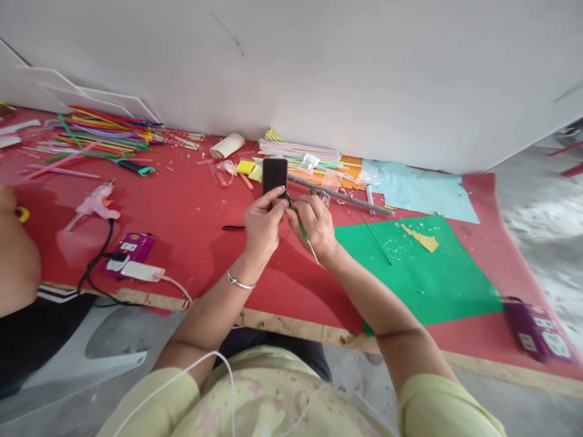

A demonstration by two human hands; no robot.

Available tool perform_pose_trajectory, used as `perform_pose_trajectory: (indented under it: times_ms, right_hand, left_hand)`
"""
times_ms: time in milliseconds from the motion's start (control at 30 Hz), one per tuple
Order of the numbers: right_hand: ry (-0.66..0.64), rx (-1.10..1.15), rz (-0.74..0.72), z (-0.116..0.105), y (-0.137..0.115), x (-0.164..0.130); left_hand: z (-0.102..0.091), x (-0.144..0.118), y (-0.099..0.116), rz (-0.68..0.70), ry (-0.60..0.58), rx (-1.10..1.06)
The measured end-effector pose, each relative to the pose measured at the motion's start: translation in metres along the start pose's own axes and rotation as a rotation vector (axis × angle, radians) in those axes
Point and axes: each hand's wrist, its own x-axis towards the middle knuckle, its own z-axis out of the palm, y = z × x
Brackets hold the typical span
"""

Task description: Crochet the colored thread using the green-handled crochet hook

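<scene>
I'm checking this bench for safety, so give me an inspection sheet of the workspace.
Surface: red tabletop, with a green sheet on its right part.
In hand: thin green stick with a pale tip.
Clutter: colored craft stems, cardboard tube, glue gun, yellow scrap.
Hands: right hand grips the stick; left hand is by its far end, hold unclear.
Cables: black cable from the glue gun loops beside a purple power strip.
Surroundings: white panel behind; another person's arm at left.
</scene>
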Motion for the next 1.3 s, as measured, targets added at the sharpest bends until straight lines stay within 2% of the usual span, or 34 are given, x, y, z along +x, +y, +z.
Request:
perform_pose_trajectory:
  times_ms: [133, 200, 300, 400, 500, 667, 867, 1033, 1300]
  right_hand:
    - [-0.003, -0.028, -0.005, 0.002, 0.002, -0.004]
    - [0.007, -0.037, -0.016, 0.003, 0.006, -0.005]
    - [-0.005, -0.036, -0.08, 0.001, 0.018, -0.006]
    - [-0.093, 0.008, -0.184, -0.004, 0.035, -0.003]
    - [-0.134, -0.003, -0.241, -0.007, 0.045, 0.0]
    - [-0.099, -0.035, -0.268, -0.008, 0.043, 0.001]
    - [-0.039, -0.03, -0.39, -0.015, 0.04, 0.005]
    - [-0.152, 0.017, -0.32, -0.02, 0.042, 0.006]
    - [-0.179, 0.074, -0.341, -0.028, 0.04, 0.01]
  left_hand:
    - [0.003, -0.002, 0.005, -0.034, 0.007, -0.057]
    - [0.003, -0.002, 0.009, -0.093, -0.014, -0.066]
    - [0.0, 0.001, 0.017, -0.234, -0.116, -0.08]
    - [-0.008, 0.008, 0.025, -0.319, -0.207, -0.071]
    - [-0.015, 0.014, 0.029, -0.327, -0.234, -0.054]
    - [-0.018, 0.015, 0.03, -0.32, -0.249, -0.053]
    - [-0.019, 0.014, 0.034, -0.336, -0.288, -0.054]
    - [-0.023, 0.018, 0.038, -0.347, -0.285, -0.047]
    - [-0.027, 0.021, 0.041, -0.346, -0.283, -0.029]
